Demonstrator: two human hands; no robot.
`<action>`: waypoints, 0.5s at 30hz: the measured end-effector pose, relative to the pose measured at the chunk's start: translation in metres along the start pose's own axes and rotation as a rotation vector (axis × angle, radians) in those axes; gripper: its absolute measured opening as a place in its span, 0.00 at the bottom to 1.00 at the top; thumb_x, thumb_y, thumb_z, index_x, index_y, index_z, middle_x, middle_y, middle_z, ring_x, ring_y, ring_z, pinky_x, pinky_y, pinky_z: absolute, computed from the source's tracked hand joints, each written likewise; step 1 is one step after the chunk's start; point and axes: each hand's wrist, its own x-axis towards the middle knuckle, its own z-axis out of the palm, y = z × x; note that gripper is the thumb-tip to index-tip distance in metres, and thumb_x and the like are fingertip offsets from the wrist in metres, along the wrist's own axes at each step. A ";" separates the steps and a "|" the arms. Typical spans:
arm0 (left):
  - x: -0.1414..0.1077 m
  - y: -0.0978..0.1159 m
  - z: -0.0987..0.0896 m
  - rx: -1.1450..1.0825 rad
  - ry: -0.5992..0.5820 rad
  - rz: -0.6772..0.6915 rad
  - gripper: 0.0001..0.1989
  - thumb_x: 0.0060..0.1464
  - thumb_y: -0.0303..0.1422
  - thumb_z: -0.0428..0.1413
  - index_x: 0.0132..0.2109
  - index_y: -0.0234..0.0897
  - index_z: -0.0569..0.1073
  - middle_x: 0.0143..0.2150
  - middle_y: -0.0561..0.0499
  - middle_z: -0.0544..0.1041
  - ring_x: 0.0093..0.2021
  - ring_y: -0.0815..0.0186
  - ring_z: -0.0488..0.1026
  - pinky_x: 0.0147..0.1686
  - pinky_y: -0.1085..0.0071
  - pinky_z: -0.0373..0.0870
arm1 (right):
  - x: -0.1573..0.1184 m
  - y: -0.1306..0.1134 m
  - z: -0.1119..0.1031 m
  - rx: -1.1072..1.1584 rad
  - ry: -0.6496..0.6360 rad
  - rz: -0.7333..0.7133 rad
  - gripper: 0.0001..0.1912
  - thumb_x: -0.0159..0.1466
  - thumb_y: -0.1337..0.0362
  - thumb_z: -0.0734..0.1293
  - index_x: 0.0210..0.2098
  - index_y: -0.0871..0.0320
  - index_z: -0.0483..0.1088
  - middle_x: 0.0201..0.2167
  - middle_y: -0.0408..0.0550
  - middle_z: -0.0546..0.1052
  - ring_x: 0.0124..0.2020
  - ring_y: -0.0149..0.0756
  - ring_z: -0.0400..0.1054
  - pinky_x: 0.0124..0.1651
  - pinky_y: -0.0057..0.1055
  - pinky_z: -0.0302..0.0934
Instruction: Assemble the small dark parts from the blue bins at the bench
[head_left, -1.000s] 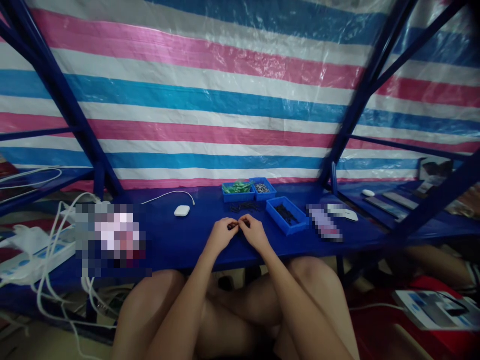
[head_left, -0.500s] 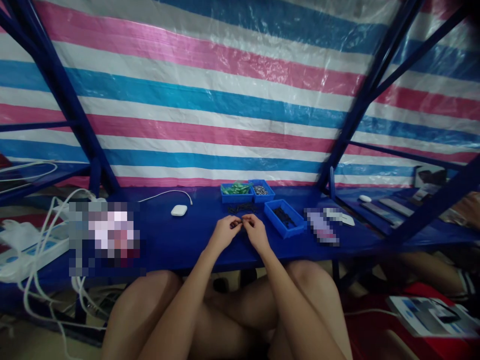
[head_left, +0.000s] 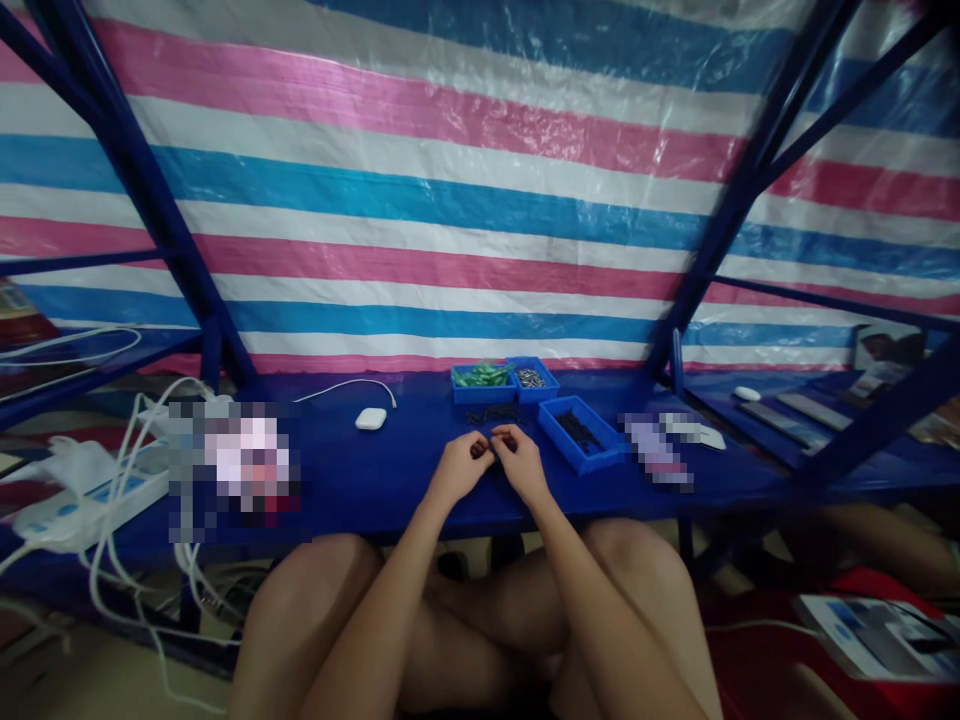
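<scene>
My left hand (head_left: 464, 466) and my right hand (head_left: 520, 462) meet fingertip to fingertip over the blue table (head_left: 330, 490). Both are closed in a pinch; whatever lies between the fingers is too small and dark to name. Just beyond them several small dark pieces (head_left: 493, 412) lie loose on the table. To the right of my right hand stands a blue bin (head_left: 592, 462) with black parts (head_left: 579, 430) in it. Farther back are a blue bin (head_left: 480, 397) with green pieces (head_left: 481, 375) and a smaller blue bin (head_left: 543, 395) holding small silvery metal parts (head_left: 531, 378).
A white case (head_left: 370, 419) and a white cable (head_left: 345, 385) lie left of my hands. At far left sits a power strip (head_left: 90, 510) with tangled cords. A white device (head_left: 701, 432) lies at right. Blue frame posts (head_left: 169, 240) and a striped sheet (head_left: 450, 230) stand behind.
The view has shifted a little, so the scene sits slightly farther right. My hands stay together at the same spot, with the fingers changed slightly. The bins have not moved.
</scene>
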 end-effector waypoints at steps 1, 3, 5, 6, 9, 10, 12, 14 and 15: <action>0.001 -0.001 -0.001 -0.028 0.022 -0.023 0.04 0.46 0.29 0.50 0.29 0.35 0.69 0.25 0.53 0.71 0.26 0.70 0.67 0.29 0.75 0.63 | 0.000 0.000 0.000 -0.001 0.013 0.008 0.10 0.55 0.62 0.60 0.33 0.58 0.67 0.30 0.46 0.73 0.33 0.33 0.67 0.40 0.30 0.59; 0.002 -0.003 -0.002 -0.076 0.083 -0.059 0.05 0.46 0.30 0.50 0.31 0.35 0.69 0.27 0.53 0.72 0.28 0.70 0.68 0.30 0.74 0.65 | 0.001 0.000 0.000 0.003 0.022 0.023 0.10 0.55 0.60 0.60 0.32 0.59 0.68 0.30 0.46 0.74 0.33 0.33 0.67 0.39 0.29 0.59; 0.005 -0.005 -0.003 -0.112 0.142 -0.078 0.06 0.47 0.31 0.50 0.32 0.35 0.70 0.28 0.52 0.73 0.29 0.69 0.69 0.32 0.74 0.65 | 0.001 0.000 -0.001 0.003 0.003 0.024 0.10 0.55 0.60 0.60 0.31 0.59 0.68 0.29 0.46 0.74 0.32 0.33 0.67 0.39 0.29 0.59; 0.005 -0.006 -0.003 -0.126 0.163 -0.083 0.06 0.48 0.31 0.50 0.32 0.35 0.70 0.29 0.51 0.73 0.30 0.69 0.69 0.32 0.73 0.66 | 0.001 0.000 0.000 0.000 -0.012 0.019 0.10 0.55 0.59 0.60 0.31 0.58 0.68 0.29 0.45 0.74 0.32 0.33 0.67 0.38 0.29 0.59; 0.007 -0.007 -0.004 -0.153 0.185 -0.080 0.08 0.49 0.34 0.49 0.33 0.35 0.70 0.30 0.50 0.73 0.31 0.68 0.70 0.33 0.72 0.67 | 0.000 0.000 0.001 -0.035 -0.059 -0.001 0.09 0.55 0.60 0.60 0.30 0.57 0.69 0.29 0.44 0.74 0.32 0.32 0.67 0.38 0.28 0.59; 0.007 -0.007 -0.004 -0.159 0.182 -0.072 0.09 0.49 0.35 0.49 0.33 0.35 0.70 0.30 0.50 0.74 0.31 0.68 0.70 0.33 0.72 0.67 | 0.000 0.000 0.001 -0.053 -0.074 -0.007 0.08 0.55 0.61 0.60 0.30 0.57 0.69 0.29 0.43 0.74 0.32 0.32 0.67 0.37 0.28 0.59; 0.006 -0.006 -0.005 -0.173 0.168 -0.056 0.09 0.49 0.35 0.50 0.34 0.35 0.71 0.31 0.49 0.74 0.32 0.67 0.70 0.34 0.72 0.67 | -0.001 0.000 0.002 -0.087 -0.096 -0.019 0.08 0.56 0.62 0.59 0.31 0.56 0.68 0.29 0.43 0.74 0.32 0.32 0.67 0.37 0.28 0.59; 0.006 -0.005 -0.005 -0.181 0.157 -0.042 0.10 0.50 0.36 0.50 0.34 0.35 0.71 0.33 0.49 0.75 0.33 0.67 0.71 0.36 0.71 0.67 | -0.002 0.000 0.003 -0.106 -0.103 -0.029 0.08 0.57 0.62 0.58 0.31 0.56 0.68 0.29 0.44 0.74 0.32 0.33 0.67 0.37 0.28 0.59; 0.006 -0.004 -0.006 -0.183 0.154 -0.038 0.10 0.50 0.36 0.50 0.35 0.35 0.72 0.33 0.49 0.75 0.34 0.66 0.71 0.37 0.70 0.67 | -0.003 -0.001 0.003 -0.109 -0.103 -0.032 0.08 0.57 0.62 0.58 0.32 0.56 0.68 0.30 0.44 0.74 0.33 0.33 0.68 0.38 0.28 0.59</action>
